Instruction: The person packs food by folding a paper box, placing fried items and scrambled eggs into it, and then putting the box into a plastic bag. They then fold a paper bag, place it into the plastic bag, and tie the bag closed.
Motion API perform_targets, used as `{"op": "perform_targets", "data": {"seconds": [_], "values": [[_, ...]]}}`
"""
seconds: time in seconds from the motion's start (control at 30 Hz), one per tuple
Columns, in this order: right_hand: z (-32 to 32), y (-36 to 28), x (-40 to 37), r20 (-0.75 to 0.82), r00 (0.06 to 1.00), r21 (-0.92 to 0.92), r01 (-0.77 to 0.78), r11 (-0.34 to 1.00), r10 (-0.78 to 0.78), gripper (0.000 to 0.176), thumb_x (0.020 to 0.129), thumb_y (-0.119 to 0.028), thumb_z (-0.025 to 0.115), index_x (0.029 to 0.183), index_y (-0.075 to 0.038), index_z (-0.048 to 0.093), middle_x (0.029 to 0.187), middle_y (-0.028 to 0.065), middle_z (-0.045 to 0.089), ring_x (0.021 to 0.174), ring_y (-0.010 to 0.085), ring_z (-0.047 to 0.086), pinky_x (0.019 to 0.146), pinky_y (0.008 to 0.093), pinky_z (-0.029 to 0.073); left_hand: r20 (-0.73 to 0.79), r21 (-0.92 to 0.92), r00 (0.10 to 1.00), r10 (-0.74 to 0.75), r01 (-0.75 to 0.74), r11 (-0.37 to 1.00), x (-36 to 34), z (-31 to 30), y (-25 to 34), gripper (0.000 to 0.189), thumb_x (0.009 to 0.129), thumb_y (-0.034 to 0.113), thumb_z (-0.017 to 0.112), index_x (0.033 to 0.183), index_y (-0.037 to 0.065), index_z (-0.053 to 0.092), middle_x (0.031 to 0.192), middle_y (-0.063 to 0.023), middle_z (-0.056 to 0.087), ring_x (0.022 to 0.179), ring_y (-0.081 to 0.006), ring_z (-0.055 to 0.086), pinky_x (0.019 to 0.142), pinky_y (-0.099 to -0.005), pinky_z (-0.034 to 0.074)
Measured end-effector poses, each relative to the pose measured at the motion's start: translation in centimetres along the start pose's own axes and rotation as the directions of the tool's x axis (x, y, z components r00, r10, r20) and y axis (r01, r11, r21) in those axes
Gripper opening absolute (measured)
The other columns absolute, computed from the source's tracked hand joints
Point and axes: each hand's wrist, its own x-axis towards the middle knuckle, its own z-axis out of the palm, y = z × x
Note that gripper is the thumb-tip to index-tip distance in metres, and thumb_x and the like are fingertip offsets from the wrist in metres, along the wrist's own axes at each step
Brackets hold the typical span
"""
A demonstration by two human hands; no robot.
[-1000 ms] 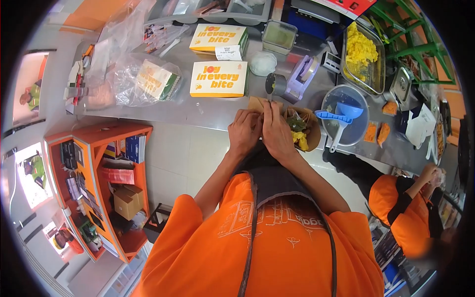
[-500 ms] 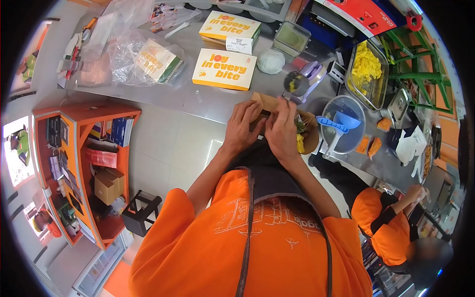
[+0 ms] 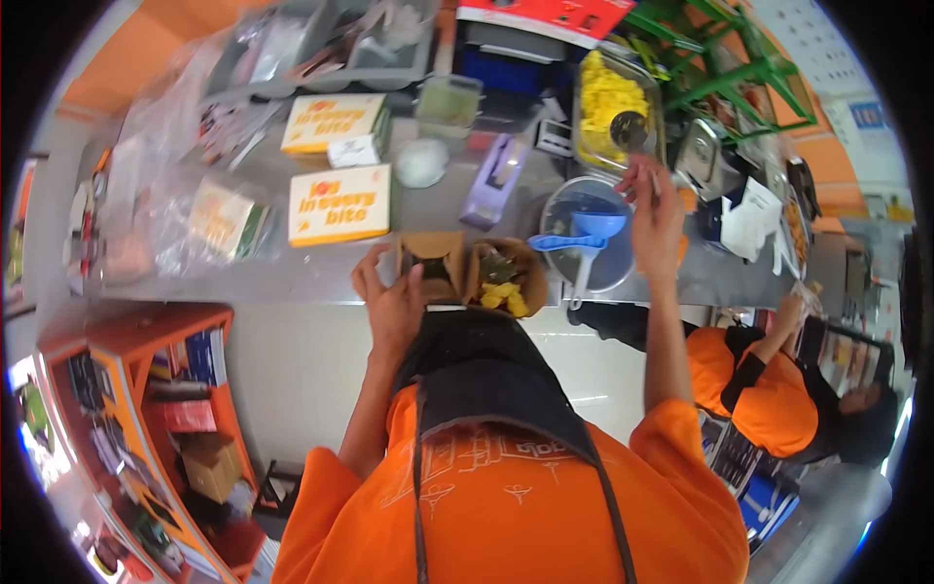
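My left hand [image 3: 392, 307] is at the left side of an open brown cardboard box [image 3: 430, 266], thumb and fingers apart, touching its edge. Beside that box stands a second brown container [image 3: 504, 279] holding yellow food and something dark green. My right hand [image 3: 654, 209] is raised over the counter, its fingers closed on the handle of a dark round ladle [image 3: 628, 130]. The ladle's head lies over the yellow food [image 3: 605, 92] in a glass tray. Below, a clear round tub [image 3: 589, 268] holds a blue scoop [image 3: 595, 226] and a white-handled utensil.
Two printed boxes [image 3: 340, 204] [image 3: 331, 125] stand at the back left, near plastic bags [image 3: 161, 209]. A purple tape dispenser [image 3: 494, 181], a white round item [image 3: 421, 163] and a clear container [image 3: 449, 105] are behind the brown boxes. Another person [image 3: 759, 389] works at the right.
My right hand has left the brown box, moved right and taken hold of the ladle. My left hand stays by the box, which now stands open. The camera view has shifted right.
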Motion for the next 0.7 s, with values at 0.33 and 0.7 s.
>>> {"op": "perform_targets", "data": {"seconds": [0.33, 0.7], "values": [[-6.3, 24.8, 17.0, 0.296, 0.950, -0.779, 0.299, 0.550, -0.097, 0.013, 0.094, -0.014, 0.056, 0.100, -0.002, 0.061, 0.080, 0.0296, 0.067, 0.075, 0.0462, 0.067, 0.064, 0.0576, 0.053, 0.406, 0.295, 0.903, -0.140, 0.015, 0.955, 3.2, -3.6, 3.4, 0.054, 0.058, 0.018, 0.090, 0.108, 0.006, 0.070, 0.149, -0.0256, 0.033, 0.136, -0.0436, 0.034, 0.102, -0.0546, 0.038], [-1.8, 21.1, 14.3, 0.399, 0.893, -0.634, 0.433, 0.640, -0.208, 0.045, 0.082, 0.008, 0.054, 0.126, 0.003, 0.057, 0.099, 0.0309, 0.065, 0.090, 0.0482, 0.064, 0.077, 0.0560, 0.049, 0.476, 0.242, 0.879, -0.031, -0.097, 0.965, 5.3, -2.0, 1.4, 0.035, 0.064, 0.007, 0.080, 0.097, 0.000, 0.070, 0.140, -0.0159, 0.039, 0.130, -0.0360, 0.044, 0.100, -0.0493, 0.047]]}}
